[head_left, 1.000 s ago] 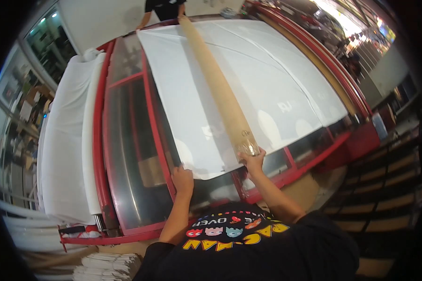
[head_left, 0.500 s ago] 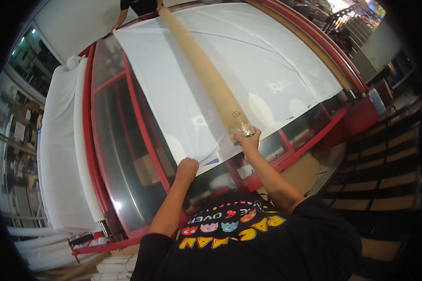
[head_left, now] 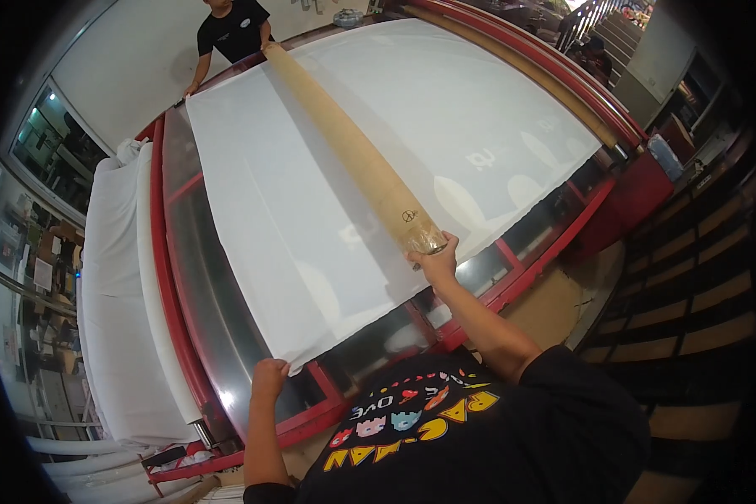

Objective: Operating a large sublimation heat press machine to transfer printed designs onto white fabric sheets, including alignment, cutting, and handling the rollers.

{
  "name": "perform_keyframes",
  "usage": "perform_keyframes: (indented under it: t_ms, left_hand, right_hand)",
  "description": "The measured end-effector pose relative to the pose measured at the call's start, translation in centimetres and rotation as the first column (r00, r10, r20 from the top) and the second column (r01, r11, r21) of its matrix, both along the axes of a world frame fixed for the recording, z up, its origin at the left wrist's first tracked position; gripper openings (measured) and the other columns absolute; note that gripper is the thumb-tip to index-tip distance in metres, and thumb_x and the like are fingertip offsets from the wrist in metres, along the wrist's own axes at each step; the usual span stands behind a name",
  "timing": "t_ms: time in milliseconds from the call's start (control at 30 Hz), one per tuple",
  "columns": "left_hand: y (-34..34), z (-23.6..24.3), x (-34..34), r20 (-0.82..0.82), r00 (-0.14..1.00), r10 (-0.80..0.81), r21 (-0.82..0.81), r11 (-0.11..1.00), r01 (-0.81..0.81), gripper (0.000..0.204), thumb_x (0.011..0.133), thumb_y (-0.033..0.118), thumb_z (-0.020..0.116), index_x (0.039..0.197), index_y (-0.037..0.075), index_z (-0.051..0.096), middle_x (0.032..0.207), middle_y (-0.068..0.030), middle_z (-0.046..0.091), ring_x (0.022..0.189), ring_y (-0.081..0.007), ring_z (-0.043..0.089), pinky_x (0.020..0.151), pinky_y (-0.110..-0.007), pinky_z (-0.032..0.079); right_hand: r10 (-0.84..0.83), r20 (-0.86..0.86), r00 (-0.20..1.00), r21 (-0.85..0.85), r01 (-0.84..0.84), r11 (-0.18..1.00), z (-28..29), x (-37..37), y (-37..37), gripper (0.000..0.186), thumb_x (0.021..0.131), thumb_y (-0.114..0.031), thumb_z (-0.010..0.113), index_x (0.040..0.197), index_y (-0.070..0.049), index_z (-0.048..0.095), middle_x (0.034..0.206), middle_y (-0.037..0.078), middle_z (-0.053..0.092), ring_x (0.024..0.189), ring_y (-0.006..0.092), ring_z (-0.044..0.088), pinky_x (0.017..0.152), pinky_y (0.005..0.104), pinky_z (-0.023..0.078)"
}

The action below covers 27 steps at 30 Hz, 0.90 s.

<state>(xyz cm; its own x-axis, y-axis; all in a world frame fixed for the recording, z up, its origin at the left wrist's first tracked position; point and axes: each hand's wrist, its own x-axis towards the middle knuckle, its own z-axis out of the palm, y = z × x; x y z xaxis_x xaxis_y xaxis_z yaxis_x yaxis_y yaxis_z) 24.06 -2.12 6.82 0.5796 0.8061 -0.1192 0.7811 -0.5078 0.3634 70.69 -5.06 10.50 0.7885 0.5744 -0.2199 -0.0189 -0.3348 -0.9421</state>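
Observation:
My left hand (head_left: 271,372) pinches the near left corner of a large white sheet (head_left: 286,235) with faint pale shapes. The sheet lies over a red-framed machine bed with dark glossy panels (head_left: 221,312). A long tan cardboard tube (head_left: 344,143) runs lengthways over the sheet, its near end wrapped in clear tape. My right hand (head_left: 435,259) grips that near end. At the far side, a co-worker (head_left: 231,34) in a black T-shirt has one hand at the tube's far end and the other near the sheet's far left corner.
A white fabric roll (head_left: 113,294) lies along the machine's left red rail (head_left: 170,311). Another tan roll (head_left: 575,107) runs along the right red rail. Dark racks with tan panels (head_left: 680,328) stand at the lower right. A glass doorway (head_left: 55,147) is at upper left.
My left hand has moved left and down, drawing the sheet's corner over more of the left panels. The sheet looks flatter, and the view has shifted, showing more of the co-worker.

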Motion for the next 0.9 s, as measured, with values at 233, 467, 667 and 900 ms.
perform_keyframes:
  t_ms: [233, 467, 667, 900]
  left_hand:
    - [-0.4, -0.7, -3.3, -0.015, 0.997, 0.082, 0.0, 0.997, -0.082, 0.022, 0.085, 0.023, 0.066, 0.076, 0.004, 0.072, 0.075, -0.0168, 0.067, 0.074, -0.0351, 0.065, 0.07, -0.045, 0.051]
    - [-0.8, -1.8, -3.7, -0.078, 0.992, 0.1, -0.023, 0.995, -0.102, 0.023, 0.086, 0.024, 0.064, 0.076, 0.004, 0.071, 0.077, -0.017, 0.067, 0.077, -0.0351, 0.065, 0.072, -0.047, 0.05]
    - [-0.9, -3.3, -2.7, -0.063, 0.992, 0.112, 0.047, 0.993, -0.109, 0.026, 0.086, 0.025, 0.064, 0.073, 0.003, 0.069, 0.076, -0.0192, 0.065, 0.079, -0.0377, 0.063, 0.074, -0.048, 0.05]
    - [-0.8, -0.2, -1.7, -0.022, 0.982, 0.19, 0.069, 0.98, -0.188, 0.027, 0.087, 0.026, 0.063, 0.074, 0.003, 0.07, 0.074, -0.0219, 0.064, 0.072, -0.0414, 0.062, 0.067, -0.05, 0.048]
  right_hand:
    - [0.023, 0.0, 1.0, -0.052, -0.023, 0.998, -0.1, -0.2, 0.0, 0.093, 0.057, -0.023, 0.089, 0.13, -0.008, 0.032, 0.119, 0.021, 0.057, 0.107, 0.0329, 0.059, 0.091, 0.0403, 0.05]
    - [0.047, 0.114, 0.992, -0.108, -0.034, 0.994, -2.4, -0.3, -0.3, 0.098, 0.056, -0.024, 0.089, 0.133, -0.01, 0.03, 0.125, 0.025, 0.048, 0.115, 0.0393, 0.052, 0.098, 0.0466, 0.044]
    - [0.069, 0.34, 0.938, -0.216, 0.007, 0.976, -2.9, -0.1, -0.7, 0.098, 0.057, -0.023, 0.088, 0.135, -0.012, 0.029, 0.126, 0.025, 0.046, 0.114, 0.0408, 0.051, 0.098, 0.0456, 0.044]
    - [0.146, 0.377, 0.915, -0.328, -0.016, 0.945, -2.5, -0.1, -0.7, 0.098, 0.061, -0.03, 0.087, 0.136, -0.012, 0.027, 0.126, 0.026, 0.047, 0.116, 0.0418, 0.05, 0.098, 0.0464, 0.043]
